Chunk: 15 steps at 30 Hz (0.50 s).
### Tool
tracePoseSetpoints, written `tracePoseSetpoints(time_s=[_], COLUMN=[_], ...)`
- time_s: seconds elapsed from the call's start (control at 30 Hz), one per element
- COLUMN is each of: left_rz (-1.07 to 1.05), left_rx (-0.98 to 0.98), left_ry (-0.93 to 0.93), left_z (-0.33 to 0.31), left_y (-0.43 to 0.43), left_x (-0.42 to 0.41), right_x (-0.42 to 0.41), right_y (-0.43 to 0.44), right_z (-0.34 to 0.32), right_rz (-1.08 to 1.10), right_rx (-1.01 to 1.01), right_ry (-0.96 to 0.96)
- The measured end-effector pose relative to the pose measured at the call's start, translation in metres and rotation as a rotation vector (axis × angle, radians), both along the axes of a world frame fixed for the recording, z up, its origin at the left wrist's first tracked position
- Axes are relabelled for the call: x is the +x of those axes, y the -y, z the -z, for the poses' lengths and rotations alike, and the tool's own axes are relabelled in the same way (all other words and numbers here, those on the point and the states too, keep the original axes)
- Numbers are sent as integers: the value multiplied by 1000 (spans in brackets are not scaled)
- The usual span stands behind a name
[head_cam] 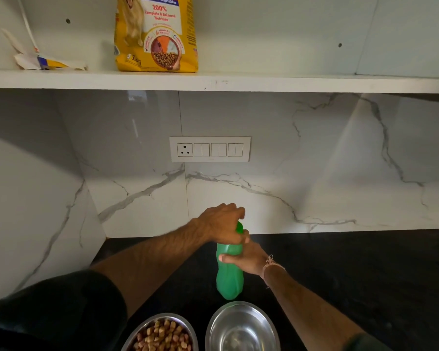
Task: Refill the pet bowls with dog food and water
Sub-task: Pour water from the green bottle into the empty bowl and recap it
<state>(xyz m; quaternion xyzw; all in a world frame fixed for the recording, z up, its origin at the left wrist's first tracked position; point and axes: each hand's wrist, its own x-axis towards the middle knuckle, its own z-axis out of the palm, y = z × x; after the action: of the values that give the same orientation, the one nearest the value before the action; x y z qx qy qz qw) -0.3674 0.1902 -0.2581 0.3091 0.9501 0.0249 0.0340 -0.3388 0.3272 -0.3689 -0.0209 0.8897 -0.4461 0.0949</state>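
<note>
Nearest, on the black worktop, a round steel bowl of brown kibble sits left of an empty round steel bowl; just behind the empty one stands an upright green plastic bottle; the left hand is curled over its cap, the right hand wrapped round its middle; a slack grip while twisting could tip it, spilling water over the kibble.

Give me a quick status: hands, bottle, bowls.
Left hand gripping top of green bottle, right hand holding its body. Food bowl filled with kibble; water bowl looks empty. Nothing blocking.
</note>
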Motion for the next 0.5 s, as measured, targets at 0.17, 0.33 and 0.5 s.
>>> tracePoseSetpoints(time_s=[0.17,0.33,0.5], left_rz=[-4,126,-66], left_rx=[-21,-52,-99], left_ry=[1,79,-4], left_z=[-4,-13,-4], left_y=[-5,-3,-4], left_x=[0,3,3], right_x=[1,1,2], right_y=[1,1,1], right_z=[-1,-2,-2], right_rz=[0,-23,-7], right_rx=[-2,30,22], right_ry=[5,-1,-5])
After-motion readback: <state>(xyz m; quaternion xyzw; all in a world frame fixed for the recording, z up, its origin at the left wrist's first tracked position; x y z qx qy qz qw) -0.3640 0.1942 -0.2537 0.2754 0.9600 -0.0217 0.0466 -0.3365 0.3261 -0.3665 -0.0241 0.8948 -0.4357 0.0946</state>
